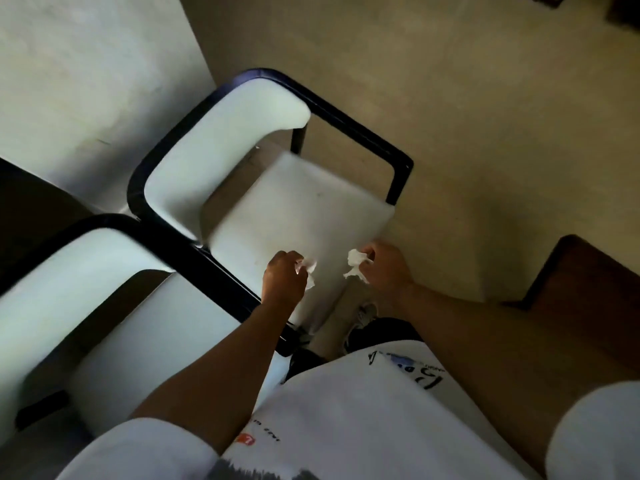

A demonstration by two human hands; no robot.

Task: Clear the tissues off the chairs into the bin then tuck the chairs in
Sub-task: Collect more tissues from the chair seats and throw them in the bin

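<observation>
tissues: left hand grips one, right hand another, fingers curled.

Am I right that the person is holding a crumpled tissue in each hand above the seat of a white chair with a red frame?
Not quite: the head view shows the chair has a black frame. The left hand and right hand each hold a crumpled tissue above its seat.

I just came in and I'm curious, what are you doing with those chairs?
A person stands over two white chairs with black frames. The left hand grips one crumpled tissue, and the right hand grips another tissue, both above the seat of the farther chair. The nearer chair stands beside it. No bin is in view.
</observation>
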